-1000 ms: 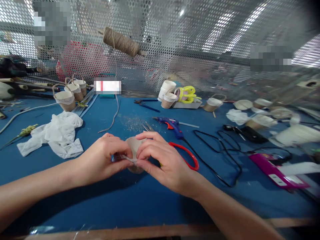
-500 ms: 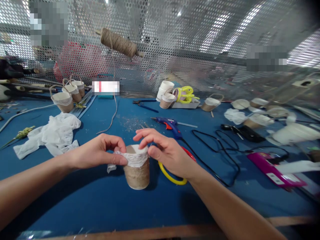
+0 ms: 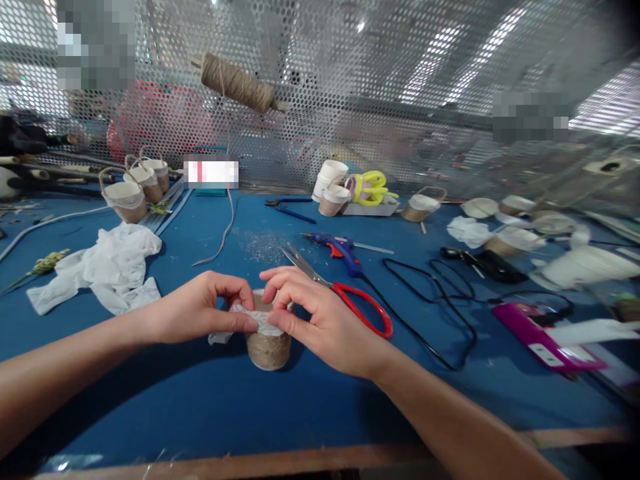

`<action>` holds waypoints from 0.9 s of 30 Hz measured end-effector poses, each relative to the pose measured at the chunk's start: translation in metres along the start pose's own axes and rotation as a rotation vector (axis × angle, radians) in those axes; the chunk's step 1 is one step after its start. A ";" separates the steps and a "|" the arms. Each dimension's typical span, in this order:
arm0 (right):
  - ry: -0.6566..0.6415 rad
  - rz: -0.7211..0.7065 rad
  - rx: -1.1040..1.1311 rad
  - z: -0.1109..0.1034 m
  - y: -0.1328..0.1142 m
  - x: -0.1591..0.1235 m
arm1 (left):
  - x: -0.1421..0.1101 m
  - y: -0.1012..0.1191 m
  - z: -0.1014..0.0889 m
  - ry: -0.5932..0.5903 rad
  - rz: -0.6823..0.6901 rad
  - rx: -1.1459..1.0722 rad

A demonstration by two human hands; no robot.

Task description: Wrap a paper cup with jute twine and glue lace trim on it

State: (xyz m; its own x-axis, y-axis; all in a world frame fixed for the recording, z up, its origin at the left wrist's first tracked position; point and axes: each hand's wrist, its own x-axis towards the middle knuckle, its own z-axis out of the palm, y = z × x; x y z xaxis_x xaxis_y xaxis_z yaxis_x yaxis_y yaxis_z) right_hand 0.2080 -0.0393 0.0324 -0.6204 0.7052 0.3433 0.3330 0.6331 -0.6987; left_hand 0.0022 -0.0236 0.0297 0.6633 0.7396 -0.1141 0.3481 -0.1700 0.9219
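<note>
Two hands (image 3: 204, 308) (image 3: 327, 323), one pinched cup (image 3: 269, 351) (white-rimmed)

A grey perforated metal screen (image 3: 320, 127) stood along the far side of the blue tabletop (image 3: 300, 420), whose near edge showed a strip of brown wood (image 3: 280, 462). Through the holes a blurred reddish mass (image 3: 167, 123) appeared on the left, and a grey bar (image 3: 400, 111) ran across farther right. Bright slanting streaks of light (image 3: 475, 55) shone at the upper right.
</note>
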 end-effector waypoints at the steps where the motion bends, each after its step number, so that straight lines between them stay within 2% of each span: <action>1: 0.010 0.009 0.005 0.001 0.000 0.000 | 0.000 -0.001 0.000 0.004 0.000 0.009; 3: 0.017 0.034 0.023 -0.001 0.001 0.000 | 0.001 -0.001 0.000 0.014 0.002 0.018; 9: -0.120 0.090 0.091 -0.010 0.000 0.000 | 0.000 0.001 -0.002 0.014 0.017 0.020; 12: -0.135 0.100 0.111 -0.011 -0.002 0.001 | -0.001 0.002 -0.001 0.011 0.006 0.029; 18: -0.102 0.106 -0.012 -0.007 -0.007 0.001 | 0.000 0.004 0.004 0.048 0.025 0.096; 21: -0.060 0.049 -0.053 -0.005 -0.007 0.000 | -0.008 0.014 0.007 0.160 0.078 0.244; 23: 0.027 0.045 -0.066 -0.005 -0.005 0.000 | -0.021 0.027 0.010 0.223 0.150 0.364; 24: 0.078 0.051 -0.065 -0.005 -0.003 0.000 | -0.028 0.033 0.011 0.213 0.214 0.415; 26: 0.151 0.068 -0.045 -0.005 0.001 0.000 | -0.043 0.044 0.013 0.051 0.324 0.503; 27: 0.175 0.072 -0.025 -0.004 0.003 0.000 | -0.048 0.046 0.012 0.009 0.376 0.527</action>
State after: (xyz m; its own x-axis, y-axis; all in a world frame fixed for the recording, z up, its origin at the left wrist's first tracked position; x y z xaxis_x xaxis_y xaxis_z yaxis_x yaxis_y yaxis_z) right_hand 0.2119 -0.0365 0.0330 -0.4623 0.7922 0.3984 0.3913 0.5855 -0.7100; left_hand -0.0059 -0.0748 0.0737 0.7988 0.5719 0.1867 0.3729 -0.7141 0.5924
